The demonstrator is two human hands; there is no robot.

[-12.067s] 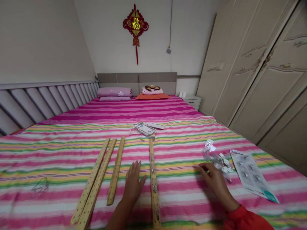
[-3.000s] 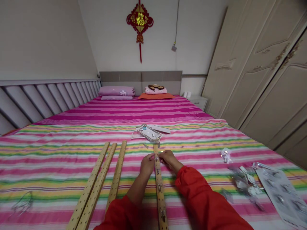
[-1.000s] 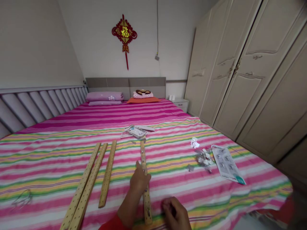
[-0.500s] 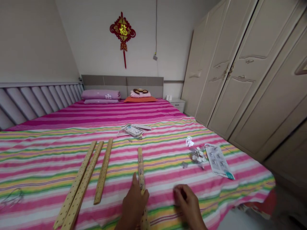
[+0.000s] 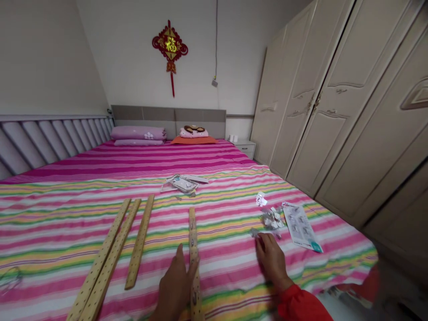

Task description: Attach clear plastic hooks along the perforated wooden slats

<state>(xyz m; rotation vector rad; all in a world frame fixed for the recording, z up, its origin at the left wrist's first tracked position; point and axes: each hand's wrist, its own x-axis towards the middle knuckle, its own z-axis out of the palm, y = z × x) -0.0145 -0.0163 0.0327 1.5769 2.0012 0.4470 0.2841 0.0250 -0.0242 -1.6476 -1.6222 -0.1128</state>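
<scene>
Left hand (image 5: 175, 285) points forward, thumb parted from forefinger and over the metal-fitted wooden strip (image 5: 193, 234), well in from the right edge of the bed (image 5: 230, 263); right hand (image 5: 272, 261) arches palm-down, fingers bunched, their hold unclear.

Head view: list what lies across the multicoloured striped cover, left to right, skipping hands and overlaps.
Wire-like tangle, long holed wooden strip, second long strip, shorter strip, strip with metal pieces, pile of small parts, flat blister card.

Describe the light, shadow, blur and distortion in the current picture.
Head view: dim, soft light, with a bright glint on the small packet; head view: faint shadow beside the right hand; head view: wire blurred, wardrobe leaning.
</scene>
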